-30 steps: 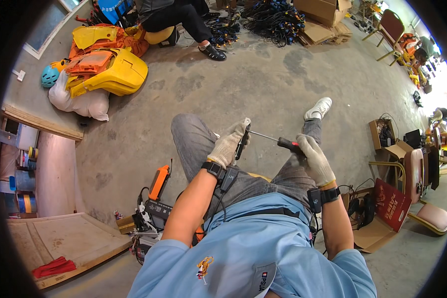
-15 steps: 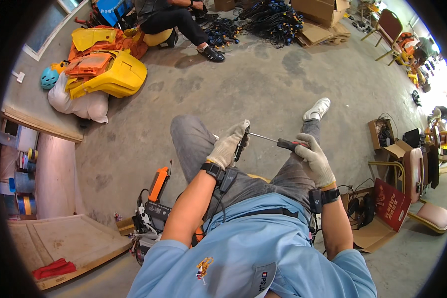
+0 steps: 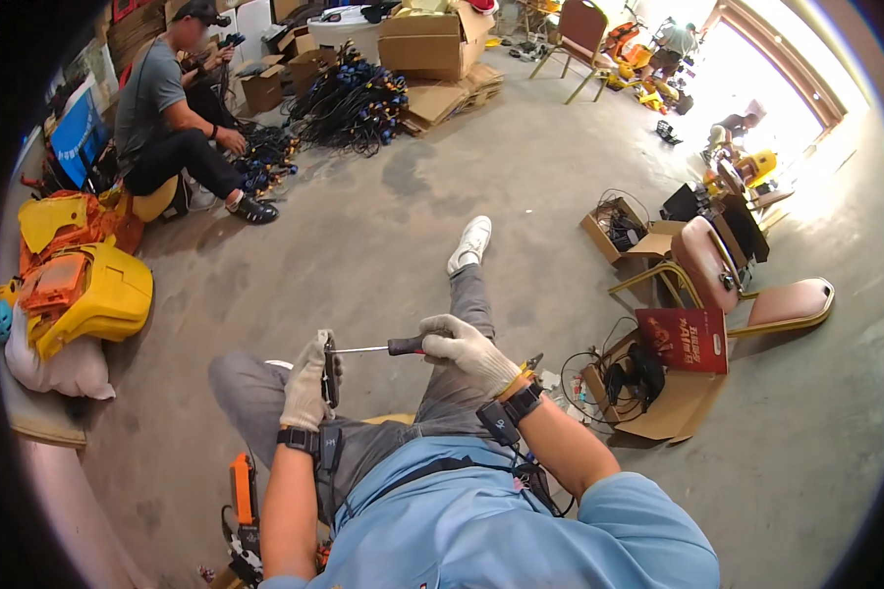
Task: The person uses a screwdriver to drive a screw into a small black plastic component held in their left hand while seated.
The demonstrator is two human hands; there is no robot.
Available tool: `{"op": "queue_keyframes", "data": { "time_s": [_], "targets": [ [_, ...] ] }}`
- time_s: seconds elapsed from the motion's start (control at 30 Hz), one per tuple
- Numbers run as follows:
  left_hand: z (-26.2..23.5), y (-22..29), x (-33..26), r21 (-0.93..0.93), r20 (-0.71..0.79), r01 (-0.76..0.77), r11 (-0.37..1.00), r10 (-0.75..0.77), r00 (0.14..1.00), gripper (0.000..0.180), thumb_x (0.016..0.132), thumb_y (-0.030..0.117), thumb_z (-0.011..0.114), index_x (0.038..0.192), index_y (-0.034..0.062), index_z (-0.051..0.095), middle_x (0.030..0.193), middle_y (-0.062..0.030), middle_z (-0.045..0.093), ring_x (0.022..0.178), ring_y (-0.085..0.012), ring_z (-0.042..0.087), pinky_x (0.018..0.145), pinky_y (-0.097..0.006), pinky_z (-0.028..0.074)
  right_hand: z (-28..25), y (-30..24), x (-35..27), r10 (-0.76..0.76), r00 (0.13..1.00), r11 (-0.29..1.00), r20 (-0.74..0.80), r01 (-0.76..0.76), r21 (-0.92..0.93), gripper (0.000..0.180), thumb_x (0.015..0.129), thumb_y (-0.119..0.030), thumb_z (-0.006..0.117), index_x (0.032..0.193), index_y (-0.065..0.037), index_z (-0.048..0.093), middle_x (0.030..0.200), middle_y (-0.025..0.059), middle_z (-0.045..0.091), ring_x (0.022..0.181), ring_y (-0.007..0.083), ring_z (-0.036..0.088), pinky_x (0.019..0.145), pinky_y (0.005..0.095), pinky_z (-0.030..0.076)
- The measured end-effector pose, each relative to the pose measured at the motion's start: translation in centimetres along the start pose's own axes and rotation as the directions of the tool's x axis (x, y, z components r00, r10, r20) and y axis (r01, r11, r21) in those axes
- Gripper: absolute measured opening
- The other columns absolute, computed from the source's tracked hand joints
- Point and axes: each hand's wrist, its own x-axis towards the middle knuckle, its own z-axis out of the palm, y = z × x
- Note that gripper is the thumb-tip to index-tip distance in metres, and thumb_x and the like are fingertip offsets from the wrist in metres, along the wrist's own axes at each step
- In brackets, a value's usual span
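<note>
My right hand [image 3: 469,351], in a knitted white work glove, is closed round the dark-and-red handle of a screwdriver [image 3: 404,347]. Its thin metal shaft points left, and the tip meets a small, flat black part [image 3: 331,375]. That part stands on edge in my gloved left hand [image 3: 307,385], whose fingers grip it from behind. What kind of part it is, and any screw at the tip, cannot be made out. Both hands are above my grey-trousered legs. Black devices are strapped round both wrists.
An open cardboard box [image 3: 678,417] with cables and a red package lies right, before a toppled pink chair [image 3: 707,265]. A seated person [image 3: 167,118] handles black cables [image 3: 349,103] at far left. Yellow plastic shells [image 3: 98,299] lie left; an orange-and-black device [image 3: 243,491] is near my left arm.
My view has swung to the right, so the room and both hands sit further left in the picture. The screwdriver is now nearly level, still against the black part. Both grips are kept.
</note>
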Motion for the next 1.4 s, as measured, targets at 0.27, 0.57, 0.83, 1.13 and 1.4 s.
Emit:
{"op": "queue_keyframes", "data": {
  "time_s": [0.27, 0.57, 0.83, 1.13, 1.4],
  "targets": [
    [-0.8, -1.1, 1.4, -0.047, 0.013, -0.036, 0.998, 0.036, 0.999, 0.048, 0.098, 0.050, 0.074, 0.130, 0.0134, 0.071, 0.088, -0.0042, 0.070, 0.073, -0.0140, 0.069, 0.064, -0.027, 0.060, 0.1, -0.8, -0.5, 0.050, 0.998, 0.992, 0.044, -0.044, -0.122, 0.041, 0.111, -0.036, 0.050, 0.123, 0.000, 0.067, 0.097, 0.0037, 0.069, 0.086, 0.0127, 0.060, 0.079, 0.0290, 0.050],
    [-0.7, -1.1, 1.1, 0.024, 0.039, -0.049, 0.999, 0.048, 0.998, 0.052, 0.101, 0.057, 0.068, 0.128, 0.0125, 0.069, 0.090, -0.0020, 0.070, 0.074, -0.0109, 0.067, 0.064, -0.024, 0.054, -0.1, -1.2, -1.0, -0.004, 0.999, 0.994, 0.041, 0.008, -0.110, 0.041, 0.102, -0.022, 0.064, 0.134, 0.003, 0.063, 0.110, 0.0062, 0.066, 0.088, 0.0137, 0.063, 0.082, 0.0286, 0.054],
    [-0.7, -1.1, 1.5, 0.007, 0.049, -0.063, 0.998, 0.062, 0.997, 0.052, 0.099, 0.055, 0.070, 0.127, 0.0114, 0.069, 0.089, -0.0020, 0.070, 0.074, -0.0115, 0.067, 0.064, -0.024, 0.056, -0.7, -2.4, -1.1, 0.093, 0.994, 0.969, 0.052, -0.079, -0.234, 0.038, 0.103, -0.027, 0.064, 0.127, 0.002, 0.065, 0.102, 0.0044, 0.067, 0.082, 0.0092, 0.062, 0.071, 0.0259, 0.055],
    [-1.0, -0.5, 0.6, -0.002, -0.001, -0.031, 1.000, 0.031, 1.000, 0.054, 0.094, 0.059, 0.075, 0.119, 0.0112, 0.071, 0.087, -0.0013, 0.069, 0.073, -0.0105, 0.067, 0.065, -0.025, 0.056, 0.4, -1.2, -1.1, -0.033, 0.999, 0.956, 0.030, 0.041, -0.292, 0.046, 0.102, -0.027, 0.065, 0.136, 0.005, 0.061, 0.110, 0.0066, 0.067, 0.089, 0.0146, 0.065, 0.085, 0.0284, 0.056],
    [1.7, 0.6, -0.4, 0.265, -0.016, -0.049, 0.963, 0.055, 0.998, 0.053, 0.100, 0.062, 0.066, 0.124, 0.0147, 0.073, 0.085, 0.0042, 0.065, 0.072, -0.0063, 0.060, 0.065, -0.023, 0.050, -2.4, 1.7, -0.1, 0.005, 0.999, 0.975, 0.043, 0.005, -0.220, 0.040, 0.110, -0.034, 0.053, 0.125, 0.001, 0.065, 0.094, 0.0062, 0.067, 0.084, 0.0124, 0.064, 0.073, 0.0279, 0.054]
  ]
}}
